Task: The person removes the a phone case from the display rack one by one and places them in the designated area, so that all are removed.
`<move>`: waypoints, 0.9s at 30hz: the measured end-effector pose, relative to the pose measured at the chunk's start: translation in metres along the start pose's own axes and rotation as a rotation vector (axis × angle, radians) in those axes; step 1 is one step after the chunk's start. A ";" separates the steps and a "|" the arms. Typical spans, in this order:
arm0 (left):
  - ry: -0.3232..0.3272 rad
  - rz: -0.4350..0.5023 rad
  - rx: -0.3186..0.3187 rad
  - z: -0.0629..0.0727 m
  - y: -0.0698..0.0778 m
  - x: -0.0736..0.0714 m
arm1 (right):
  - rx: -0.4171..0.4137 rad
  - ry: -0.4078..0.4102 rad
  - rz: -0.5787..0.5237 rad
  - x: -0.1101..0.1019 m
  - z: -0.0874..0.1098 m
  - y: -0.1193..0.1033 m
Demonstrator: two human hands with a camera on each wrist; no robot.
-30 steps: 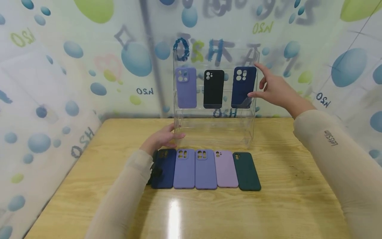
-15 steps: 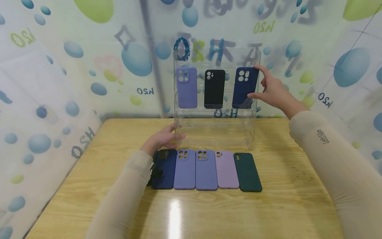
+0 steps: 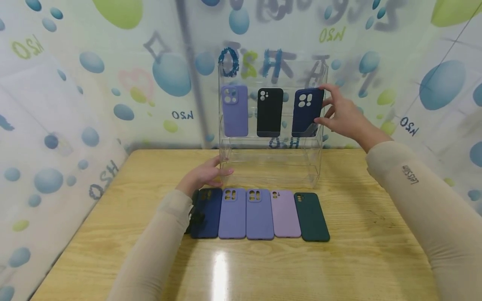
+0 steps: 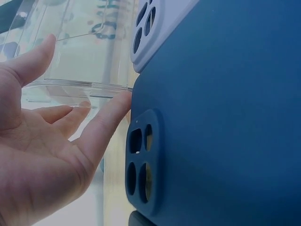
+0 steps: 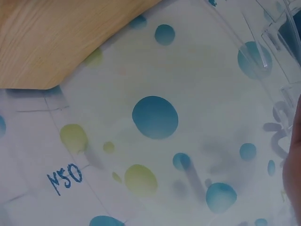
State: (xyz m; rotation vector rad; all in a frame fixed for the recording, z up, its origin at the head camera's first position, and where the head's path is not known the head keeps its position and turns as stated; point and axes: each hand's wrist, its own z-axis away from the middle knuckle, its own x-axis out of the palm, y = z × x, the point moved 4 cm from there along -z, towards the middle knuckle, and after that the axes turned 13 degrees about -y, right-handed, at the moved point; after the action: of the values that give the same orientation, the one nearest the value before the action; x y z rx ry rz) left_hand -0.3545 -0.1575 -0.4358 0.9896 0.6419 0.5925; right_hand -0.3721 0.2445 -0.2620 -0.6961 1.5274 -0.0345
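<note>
In the head view a navy phone case (image 3: 307,112) stands at the right of a clear acrylic display stand's (image 3: 271,161) upper tier. My right hand (image 3: 347,116) holds this case by its right side, index finger at the top corner and thumb lower down. A lavender case (image 3: 235,110) and a black case (image 3: 269,112) stand left of it. My left hand (image 3: 203,172) touches the stand's lower left corner; the left wrist view shows its fingers extended, a fingertip at the bottom edge. The right wrist view catches only a sliver of the right hand (image 5: 293,174).
A row of cases lies on the wooden table (image 3: 361,251) before the stand: navy (image 3: 207,215), two lavender, pink (image 3: 286,213) and dark green (image 3: 311,216). A dark case at the left end is partly covered by the left sleeve. A patterned sheet (image 3: 113,75) hangs behind.
The navy case's top edge has dropped slightly, and the right hand's index finger has come down with it. More of the right fingers curl behind the case. The left hand keeps its place.
</note>
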 end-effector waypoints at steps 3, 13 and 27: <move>-0.002 -0.003 0.005 0.001 0.000 0.000 | -0.005 -0.029 -0.031 0.002 0.000 -0.004; 0.008 0.002 0.002 0.000 -0.001 0.002 | -0.013 0.004 -0.140 0.003 -0.004 -0.008; 0.001 0.021 0.010 0.000 -0.003 -0.001 | -0.014 0.048 -0.254 -0.016 -0.008 -0.019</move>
State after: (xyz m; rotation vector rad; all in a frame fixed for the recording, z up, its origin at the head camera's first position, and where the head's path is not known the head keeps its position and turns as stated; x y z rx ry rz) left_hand -0.3550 -0.1597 -0.4383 1.0069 0.6359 0.6090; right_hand -0.3732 0.2329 -0.2388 -0.9027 1.4780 -0.2329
